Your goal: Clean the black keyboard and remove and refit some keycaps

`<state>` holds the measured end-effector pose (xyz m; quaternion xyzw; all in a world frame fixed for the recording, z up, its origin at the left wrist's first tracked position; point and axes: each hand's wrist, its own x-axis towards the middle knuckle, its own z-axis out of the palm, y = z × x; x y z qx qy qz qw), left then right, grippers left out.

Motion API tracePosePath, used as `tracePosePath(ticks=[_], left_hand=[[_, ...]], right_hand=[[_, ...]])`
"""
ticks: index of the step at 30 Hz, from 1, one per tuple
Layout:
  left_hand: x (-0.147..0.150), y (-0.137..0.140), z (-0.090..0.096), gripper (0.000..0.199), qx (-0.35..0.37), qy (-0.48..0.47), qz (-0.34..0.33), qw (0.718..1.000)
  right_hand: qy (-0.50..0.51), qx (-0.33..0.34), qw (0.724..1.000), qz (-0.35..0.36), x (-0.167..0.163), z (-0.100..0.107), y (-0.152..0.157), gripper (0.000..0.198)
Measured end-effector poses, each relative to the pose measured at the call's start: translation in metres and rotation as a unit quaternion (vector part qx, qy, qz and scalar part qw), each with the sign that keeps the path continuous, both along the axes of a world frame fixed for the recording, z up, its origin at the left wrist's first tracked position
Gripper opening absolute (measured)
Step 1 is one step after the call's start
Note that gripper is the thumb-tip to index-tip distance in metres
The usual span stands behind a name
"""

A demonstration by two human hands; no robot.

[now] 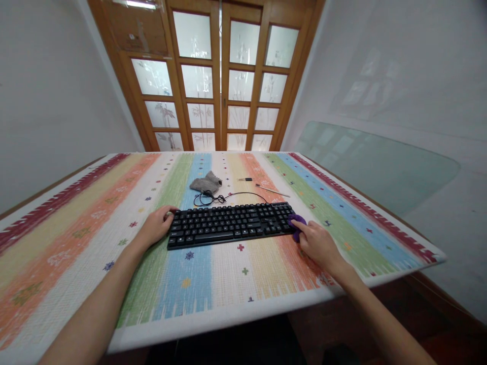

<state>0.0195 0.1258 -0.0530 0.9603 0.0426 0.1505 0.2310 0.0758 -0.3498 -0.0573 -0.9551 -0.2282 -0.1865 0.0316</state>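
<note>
A black keyboard lies flat on the striped tablecloth, its cable looped behind it. My left hand grips the keyboard's left end, thumb and fingers closed at its upper left corner. At the right end, my right hand presses a purple cloth onto the number keys, the index finger stretched over it. Part of the cloth hangs off the keyboard's right edge and is partly hidden by my fingers.
Behind the keyboard lie a crumpled grey cloth, a coiled black cable, a small black-ended tool and a thin stick-like brush. The striped tablecloth covers the table. Beyond stand wood-framed glass doors; a glass panel leans at right.
</note>
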Motion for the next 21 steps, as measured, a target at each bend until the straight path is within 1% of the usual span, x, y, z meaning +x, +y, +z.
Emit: tracePosePath(ticks=[4,7,9,11,13,15,17,21], left_hand=[[0.0,-0.001,0.001,0.042,0.006,0.006,0.0,1.0],[0.0,-0.001,0.002,0.041,0.006,0.01,-0.002,1.0],[0.0,-0.001,0.002,0.04,0.007,0.008,-0.001,1.0],[0.0,0.0,0.002,0.04,0.01,0.006,-0.001,1.0],[0.0,0.0,0.003,0.04,0.011,0.005,-0.002,1.0],[-0.001,-0.001,0.003,0.04,0.01,0.007,-0.002,1.0],[-0.001,-0.001,0.003,0.04,0.009,0.007,-0.001,1.0],[-0.001,-0.001,0.002,0.04,0.009,0.005,0.001,1.0]], right_hand=[[-0.002,-0.023,1.0,-0.006,-0.011,0.003,0.004,0.044],[0.005,-0.022,1.0,-0.014,-0.018,0.005,0.004,0.043],[0.02,0.0,1.0,-0.019,-0.018,0.009,0.002,0.042],[0.02,0.043,0.999,-0.025,-0.016,0.013,0.001,0.042],[-0.002,0.088,0.996,-0.02,-0.011,0.016,0.002,0.044],[-0.025,0.112,0.993,-0.009,-0.006,0.016,0.007,0.046],[-0.023,0.102,0.994,0.004,-0.003,0.013,0.015,0.047],[-0.007,0.042,0.999,0.008,-0.003,0.004,0.029,0.045]])
